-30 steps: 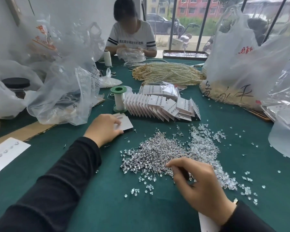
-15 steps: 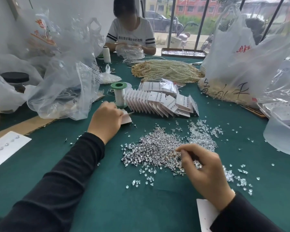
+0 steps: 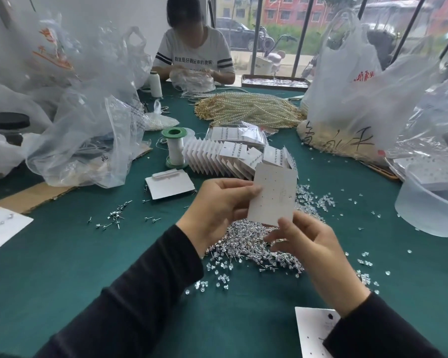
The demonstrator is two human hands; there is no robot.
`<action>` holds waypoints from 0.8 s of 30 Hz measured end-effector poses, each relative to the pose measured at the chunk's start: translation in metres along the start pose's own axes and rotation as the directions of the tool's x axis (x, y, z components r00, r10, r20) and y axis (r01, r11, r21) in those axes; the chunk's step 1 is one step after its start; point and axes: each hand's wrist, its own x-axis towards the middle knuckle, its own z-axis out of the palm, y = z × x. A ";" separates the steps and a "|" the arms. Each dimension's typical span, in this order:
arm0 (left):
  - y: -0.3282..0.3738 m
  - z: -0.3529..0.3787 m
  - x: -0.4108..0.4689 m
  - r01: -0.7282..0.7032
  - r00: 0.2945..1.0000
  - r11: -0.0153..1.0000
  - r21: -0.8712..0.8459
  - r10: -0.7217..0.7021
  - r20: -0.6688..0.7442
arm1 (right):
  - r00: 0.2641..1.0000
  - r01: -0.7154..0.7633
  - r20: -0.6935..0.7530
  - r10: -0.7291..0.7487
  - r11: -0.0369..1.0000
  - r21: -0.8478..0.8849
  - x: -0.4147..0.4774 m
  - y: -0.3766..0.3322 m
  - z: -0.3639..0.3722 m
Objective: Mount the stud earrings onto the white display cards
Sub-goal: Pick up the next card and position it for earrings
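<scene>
My left hand (image 3: pixel 217 210) pinches a blank white display card (image 3: pixel 273 195) by its left edge and holds it upright above the green table (image 3: pixel 62 267). My right hand (image 3: pixel 311 251) is just below the card, thumb at its lower edge, fingers curled; any stud between them is too small to tell. A heap of silver stud earrings (image 3: pixel 248 244) lies under both hands, with clear backs (image 3: pixel 313 200) scattered to its right. A small stack of blank cards (image 3: pixel 170 184) lies to the left.
A fanned row of filled cards (image 3: pixel 212 158) and a green-capped spool (image 3: pixel 175 147) stand behind. Plastic bags (image 3: pixel 83 140) crowd the left, a large bag (image 3: pixel 360 99) and a translucent tub (image 3: pixel 429 202) the right. Another person (image 3: pixel 192 58) works across a pearl pile (image 3: pixel 251 109).
My left hand has lifted a card from the stack on the left and brought it over the stud heap. My right hand has risen from the heap to the card's lower edge.
</scene>
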 end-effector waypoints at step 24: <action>-0.026 -0.018 -0.001 -0.347 0.932 0.215 0.913 0.186 0.310 | 0.921 -0.066 -0.375 0.101 0.992 0.104 0.007 -0.014 -0.028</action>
